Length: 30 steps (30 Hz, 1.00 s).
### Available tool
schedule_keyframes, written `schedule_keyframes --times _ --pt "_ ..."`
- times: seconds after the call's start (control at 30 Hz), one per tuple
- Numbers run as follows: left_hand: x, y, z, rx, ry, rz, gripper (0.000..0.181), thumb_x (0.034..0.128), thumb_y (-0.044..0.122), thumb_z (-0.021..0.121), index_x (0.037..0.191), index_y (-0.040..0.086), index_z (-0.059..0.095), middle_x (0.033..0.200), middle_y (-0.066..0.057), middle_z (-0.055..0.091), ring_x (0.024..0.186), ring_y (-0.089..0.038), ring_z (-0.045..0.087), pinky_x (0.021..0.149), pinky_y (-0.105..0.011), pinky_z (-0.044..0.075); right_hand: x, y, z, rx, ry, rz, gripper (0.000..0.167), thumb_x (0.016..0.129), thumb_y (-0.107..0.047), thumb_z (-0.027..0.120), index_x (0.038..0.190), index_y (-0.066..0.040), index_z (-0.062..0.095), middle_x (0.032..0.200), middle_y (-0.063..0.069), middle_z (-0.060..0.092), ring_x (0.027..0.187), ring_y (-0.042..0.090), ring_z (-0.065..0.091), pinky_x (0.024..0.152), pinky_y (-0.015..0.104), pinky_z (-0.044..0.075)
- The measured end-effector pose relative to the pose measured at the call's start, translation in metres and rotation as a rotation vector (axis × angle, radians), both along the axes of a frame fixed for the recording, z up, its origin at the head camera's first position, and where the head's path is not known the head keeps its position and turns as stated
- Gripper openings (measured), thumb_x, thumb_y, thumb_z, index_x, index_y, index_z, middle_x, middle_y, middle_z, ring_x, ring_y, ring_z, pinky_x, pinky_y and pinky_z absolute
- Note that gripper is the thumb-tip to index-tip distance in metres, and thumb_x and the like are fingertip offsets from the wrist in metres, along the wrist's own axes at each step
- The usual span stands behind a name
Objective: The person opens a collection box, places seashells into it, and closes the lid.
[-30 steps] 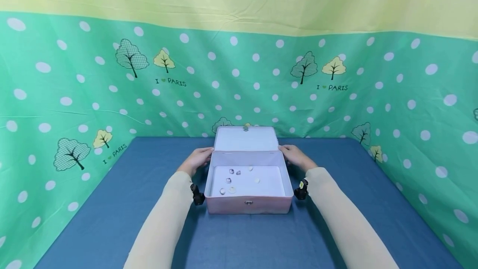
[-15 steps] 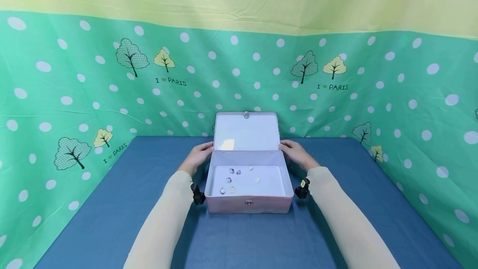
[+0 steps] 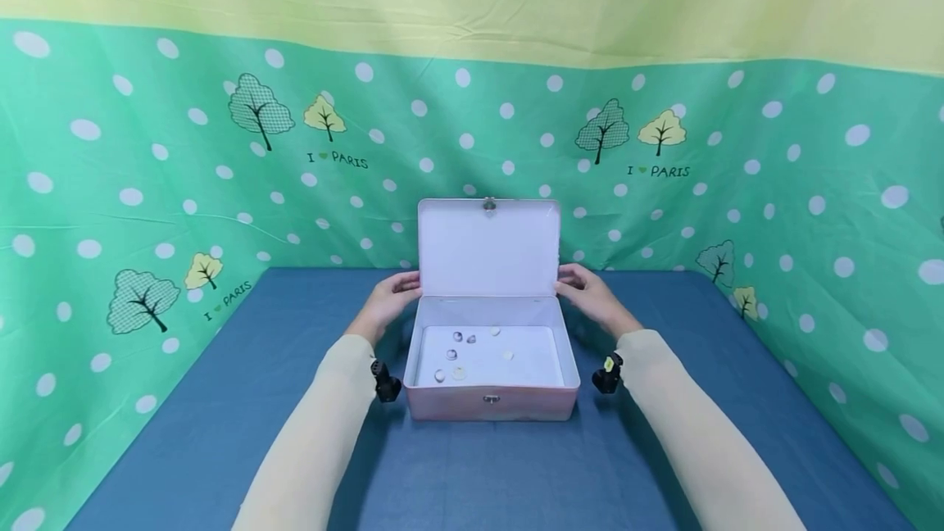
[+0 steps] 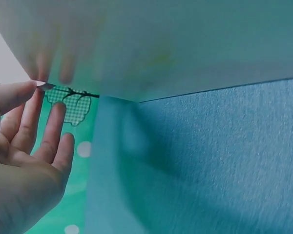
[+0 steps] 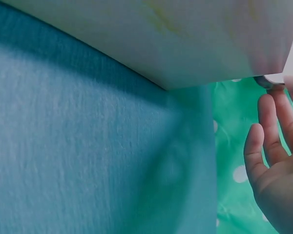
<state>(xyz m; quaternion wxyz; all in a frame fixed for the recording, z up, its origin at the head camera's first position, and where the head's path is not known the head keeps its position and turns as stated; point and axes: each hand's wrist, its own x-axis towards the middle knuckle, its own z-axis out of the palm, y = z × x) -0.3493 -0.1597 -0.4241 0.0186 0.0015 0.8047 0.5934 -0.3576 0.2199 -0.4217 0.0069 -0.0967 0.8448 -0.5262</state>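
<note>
A pink metal box [image 3: 450,405] with a pale inside stands on the blue table, its hinged lid [image 3: 489,248] raised at the back. On the box floor lie several small shell-like pieces [image 3: 451,355], some purplish and some whitish. My left hand [image 3: 385,304] pinches the lid's left edge near the hinge between thumb and fingers. In the left wrist view, the other fingers of that left hand [image 4: 36,170] extend loosely beneath the lid edge. At the opposite edge, my right hand [image 3: 592,300] pinches the lid; its thumb is partly cut off in the right wrist view.
The blue cloth-covered table [image 3: 295,326] extends around the box. Behind it hangs a green and yellow curtain [image 3: 472,113] with dots and trees, close to the raised lid. A latch [image 3: 490,204] sits on the lid's top edge.
The lid has swung up and forward from a backward lean to nearly upright. Both hands have risen slightly with it. The box body and the small pieces have stayed in place.
</note>
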Motion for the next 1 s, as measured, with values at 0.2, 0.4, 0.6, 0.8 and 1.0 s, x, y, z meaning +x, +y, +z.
schedule_keyframes --times 0.2,0.4,0.6,0.8,1.0 --pt "0.003 -0.001 0.006 -0.017 0.020 0.009 0.047 0.1020 0.025 0.062 0.144 0.007 0.052 0.140 -0.015 0.056 0.133 -0.032 0.047 0.113 -0.051 0.031 0.002 0.003 0.003 0.009 -0.005 0.018 0.045 0.102 -0.027 0.061 0.139 -0.004 0.049 0.131 0.023 0.058 0.116 0.039 0.058 0.100 0.060 0.042" --pt "0.005 -0.001 0.017 -0.008 0.083 0.021 0.049 0.1008 0.035 0.063 0.143 0.011 0.055 0.142 -0.012 0.054 0.134 -0.030 0.046 0.112 -0.051 0.032 0.003 0.005 0.004 0.019 0.001 0.034 0.043 0.102 -0.029 0.062 0.137 -0.005 0.052 0.130 0.022 0.058 0.114 0.038 0.060 0.100 0.061 0.042" --pt "0.007 -0.002 0.037 -0.011 0.182 0.006 0.050 0.0993 0.036 0.065 0.141 0.011 0.058 0.141 -0.012 0.057 0.131 -0.028 0.050 0.110 -0.047 0.036 0.006 0.007 0.006 0.052 0.021 0.034 0.039 0.101 -0.030 0.063 0.133 -0.009 0.055 0.128 0.018 0.059 0.111 0.035 0.060 0.097 0.057 0.045" --pt "0.014 -0.006 0.064 -0.030 0.251 0.012 0.054 0.0960 0.045 0.067 0.141 0.014 0.060 0.140 -0.007 0.059 0.130 -0.025 0.052 0.109 -0.046 0.038 0.008 0.007 0.004 0.069 0.062 0.040 0.033 0.101 -0.027 0.064 0.129 -0.010 0.058 0.125 0.016 0.061 0.106 0.032 0.062 0.095 0.056 0.048" --pt "0.037 -0.007 0.095 0.008 0.276 -0.023 0.052 0.0968 0.042 0.067 0.142 0.018 0.060 0.141 -0.007 0.058 0.132 -0.025 0.051 0.110 -0.047 0.037 0.011 0.010 0.005 0.051 0.081 0.059 0.031 0.100 -0.025 0.066 0.125 -0.007 0.059 0.125 0.016 0.061 0.105 0.033 0.062 0.094 0.058 0.047"
